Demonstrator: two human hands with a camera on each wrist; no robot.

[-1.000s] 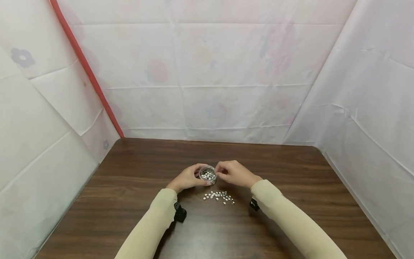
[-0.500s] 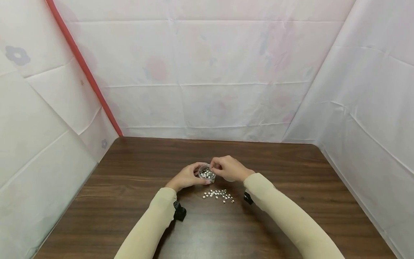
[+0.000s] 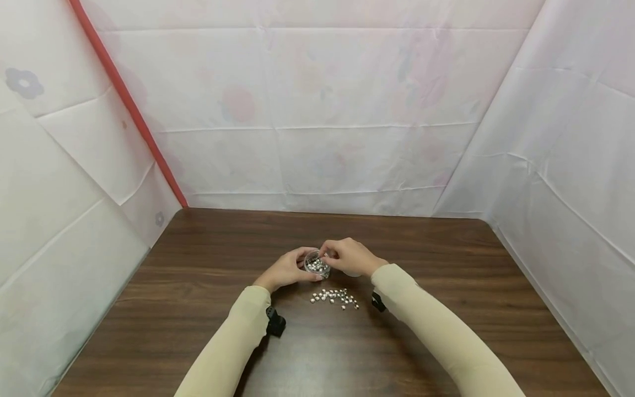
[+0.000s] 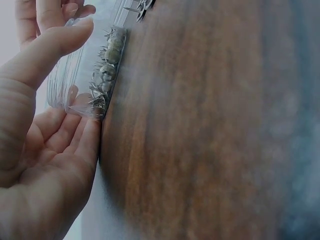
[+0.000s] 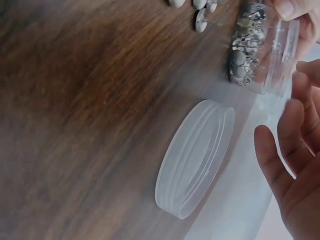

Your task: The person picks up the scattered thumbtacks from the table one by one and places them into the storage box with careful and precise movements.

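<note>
A clear plastic jar (image 5: 277,55), partly filled with silver thumbtacks (image 4: 106,72), stands on the table without its lid. My left hand (image 3: 285,270) grips it from the left, thumb at the near side and fingers round behind. Over the jar's mouth is my right hand (image 3: 351,257), thumb and index finger drawn close together at the rim. Whether anything lies between those fingertips is hidden; its other fingers are loosely bent in the right wrist view. Loose thumbtacks (image 3: 334,296) lie scattered on the wood just in front of the jar.
A clear round screw lid (image 5: 195,160) lies on the table beneath my right hand. The dark wooden table (image 3: 317,353) is bordered by pale floral sheets (image 3: 317,110) at the back and both sides.
My right hand has moved left from beside the jar to over its mouth. The left hand keeps its grip on the jar, and the loose thumbtacks look unmoved.
</note>
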